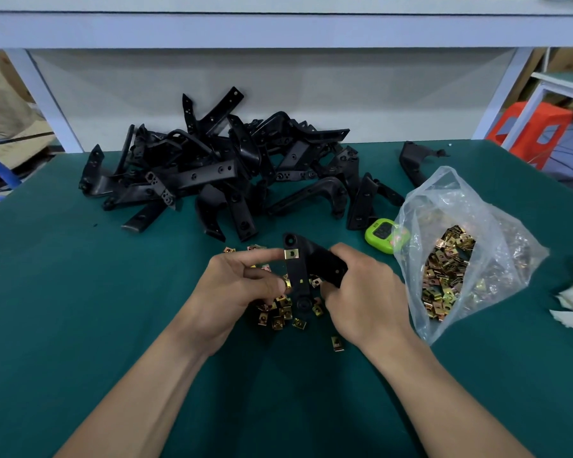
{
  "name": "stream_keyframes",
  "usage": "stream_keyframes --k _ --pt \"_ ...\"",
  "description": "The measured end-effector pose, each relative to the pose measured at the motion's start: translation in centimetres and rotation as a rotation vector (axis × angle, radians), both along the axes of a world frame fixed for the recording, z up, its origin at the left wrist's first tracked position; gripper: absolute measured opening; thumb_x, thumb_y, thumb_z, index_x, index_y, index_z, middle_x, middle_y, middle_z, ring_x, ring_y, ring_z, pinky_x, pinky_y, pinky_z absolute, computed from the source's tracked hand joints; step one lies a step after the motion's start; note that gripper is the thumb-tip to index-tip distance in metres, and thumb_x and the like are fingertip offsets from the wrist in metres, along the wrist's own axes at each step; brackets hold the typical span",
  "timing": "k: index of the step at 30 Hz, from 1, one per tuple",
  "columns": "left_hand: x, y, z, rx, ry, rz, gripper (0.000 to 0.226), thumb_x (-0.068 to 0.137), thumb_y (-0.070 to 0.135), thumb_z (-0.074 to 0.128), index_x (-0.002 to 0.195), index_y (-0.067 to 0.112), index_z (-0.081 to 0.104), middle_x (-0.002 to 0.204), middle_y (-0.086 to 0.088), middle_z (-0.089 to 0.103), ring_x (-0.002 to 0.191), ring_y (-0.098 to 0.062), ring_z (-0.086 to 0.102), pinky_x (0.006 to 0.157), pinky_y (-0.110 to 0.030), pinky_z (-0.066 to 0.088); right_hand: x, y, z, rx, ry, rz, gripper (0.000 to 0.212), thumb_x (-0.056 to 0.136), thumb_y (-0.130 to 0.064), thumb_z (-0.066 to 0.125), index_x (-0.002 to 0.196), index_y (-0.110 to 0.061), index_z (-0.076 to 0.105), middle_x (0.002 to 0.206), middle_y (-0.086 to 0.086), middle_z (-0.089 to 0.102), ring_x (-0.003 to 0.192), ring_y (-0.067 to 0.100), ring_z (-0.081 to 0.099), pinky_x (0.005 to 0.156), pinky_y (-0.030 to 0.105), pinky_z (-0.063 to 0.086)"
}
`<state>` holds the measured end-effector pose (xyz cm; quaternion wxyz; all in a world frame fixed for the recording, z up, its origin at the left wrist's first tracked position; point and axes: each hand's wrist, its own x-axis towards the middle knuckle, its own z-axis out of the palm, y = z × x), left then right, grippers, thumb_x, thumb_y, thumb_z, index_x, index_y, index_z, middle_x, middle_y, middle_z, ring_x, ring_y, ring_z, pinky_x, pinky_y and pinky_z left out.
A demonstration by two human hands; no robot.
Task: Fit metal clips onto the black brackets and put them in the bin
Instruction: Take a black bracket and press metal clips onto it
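Left hand: narrow; index finger extended so that its tip touches the upper clip; thumb presses the lower clip against the left edge of the held bracket; remaining fingers curled underneath.
Right hand: closed round the right-hand arm of the held bracket, fingers wrapped over its top, thumb hidden.
Held bracket: black, raised above the table between both hands; long arm roughly upright in the head view, round boss at each end.
Upper clip: brass-coloured, seated on the long arm just below the top boss.
Lower clip: at mid-length of the long arm, partly hidden by the thumb; whether it is fully seated cannot be told.
Loose clips: scattered on the table directly beneath the hands; one single clip lies apart, nearer the person.
Bracket pile: black brackets heaped at the far side of the table, behind the hands.
Plastic bag: clear, open, right of the right hand, holding many more clips.
Green timer: between the pile and the bag, touching the bag.
Lone bracket: far right, behind the bag.
Table: covered by a dark green mat.
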<state>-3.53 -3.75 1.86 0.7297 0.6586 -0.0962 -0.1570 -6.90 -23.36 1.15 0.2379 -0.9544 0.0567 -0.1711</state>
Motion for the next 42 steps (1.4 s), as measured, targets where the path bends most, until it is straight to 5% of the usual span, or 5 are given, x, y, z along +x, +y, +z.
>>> stream_keyframes --k 10,20,29,39,42 --pt "-0.1 0.4 0.4 0.141 -0.026 -0.035 0.060 0.070 -0.007 0.084 0.121 0.020 0.070 0.073 -0.017 0.074 0.064 -0.017 0.061 0.056 -0.020 0.046 -0.2 0.3 0.2 -0.035 0.014 0.009 0.020 0.082 -0.025 0.073 0.091 -0.029 0.055 0.067 -0.011 0.055 0.060 0.020 0.047 0.048 0.024 0.023" --pt "-0.3 0.1 0.9 0.150 -0.045 -0.049 0.060 0.062 0.007 0.081 0.088 0.060 0.075 0.071 -0.016 0.074 0.059 -0.011 0.058 0.051 -0.016 0.040 -0.9 0.8 0.4 -0.063 0.083 -0.016 0.021 0.084 -0.021 0.069 0.091 -0.029 0.051 0.069 -0.011 0.049 0.057 0.013 0.038 0.048 0.027 0.021" --pt "0.1 0.7 0.2 0.217 -0.078 -0.126 0.063 0.072 0.001 0.080 0.128 0.026 0.067 0.069 -0.013 0.073 0.060 -0.012 0.052 0.054 -0.017 0.044 -0.8 0.5 1.0 -0.136 0.097 -0.024 0.018 0.084 -0.021 0.067 0.091 -0.028 0.052 0.070 -0.010 0.047 0.056 0.016 0.035 0.047 0.026 0.018" --pt "-0.4 -0.3 -0.5 -0.040 -0.015 -0.111 0.062 0.068 0.015 0.088 0.127 0.023 0.071 0.065 -0.005 0.061 0.054 -0.011 0.044 0.057 -0.015 0.041 -0.9 0.9 0.8 -0.033 0.070 0.001 0.020 0.084 -0.021 0.071 0.098 -0.029 0.058 0.072 -0.010 0.054 0.061 0.019 0.045 0.050 0.030 0.029" --pt "-0.3 -0.5 -0.6 -0.149 0.018 -0.080 0.087 0.047 0.037 0.101 0.125 0.013 0.070 0.059 0.002 0.058 0.052 -0.009 0.045 0.059 -0.018 0.043 -1.0 1.3 0.9 0.085 0.051 0.070 0.022 0.085 -0.026 0.074 0.101 -0.031 0.060 0.075 -0.013 0.059 0.073 0.023 0.057 0.063 0.033 0.039"
